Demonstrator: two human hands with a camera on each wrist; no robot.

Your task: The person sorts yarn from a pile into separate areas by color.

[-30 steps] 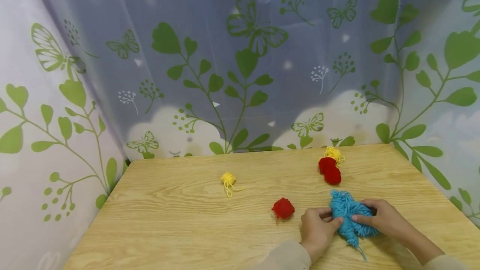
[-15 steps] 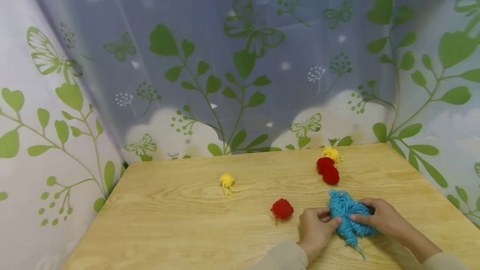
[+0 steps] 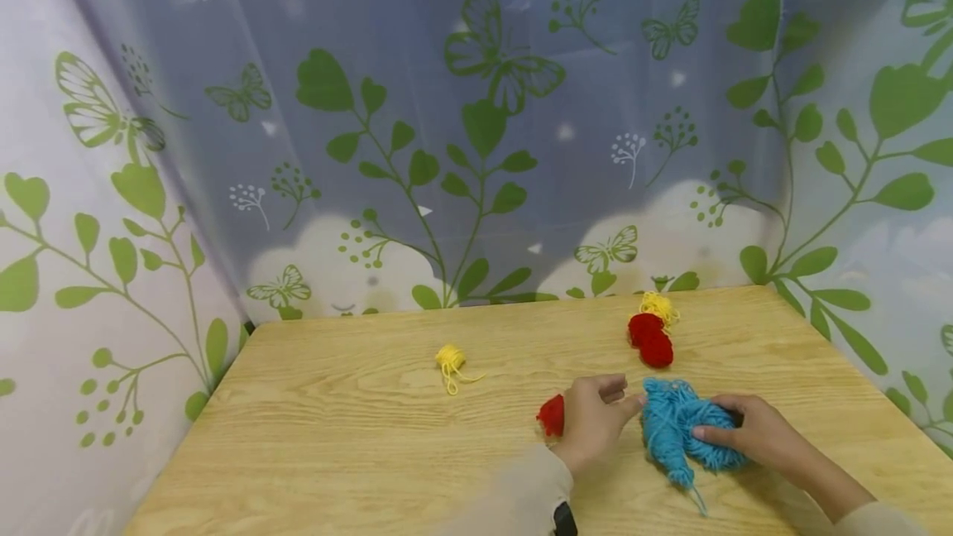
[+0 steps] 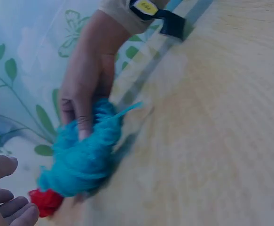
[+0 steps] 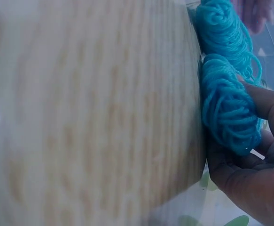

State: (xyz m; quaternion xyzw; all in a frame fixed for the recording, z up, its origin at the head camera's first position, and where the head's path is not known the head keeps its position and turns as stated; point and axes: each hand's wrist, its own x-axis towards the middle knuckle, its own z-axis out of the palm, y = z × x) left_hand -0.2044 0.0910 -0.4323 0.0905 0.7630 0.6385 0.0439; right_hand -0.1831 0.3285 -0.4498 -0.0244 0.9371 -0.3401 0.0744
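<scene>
Two bundles of blue yarn lie side by side at the right front of the table. My right hand grips the right-hand bundle, thumb on its near face and fingers behind it. The left-hand bundle leans against it, a loose yarn end trailing toward the front. To its left, my left hand is off the yarn, fingers loosely bent and holding nothing. Part of a red yarn ball shows behind that hand; the rest is hidden. The left wrist view is blurred, with my left hand at its lower left.
Farther back on the wooden table, two red yarn balls touch a yellow yarn bundle. A small yellow ball with loose strands sits near the middle. Patterned curtains rise behind the table and at both sides.
My left hand has let go of the left-hand blue bundle and moved left, now covering part of the red ball. That bundle has shifted slightly left. My right hand has stayed in place.
</scene>
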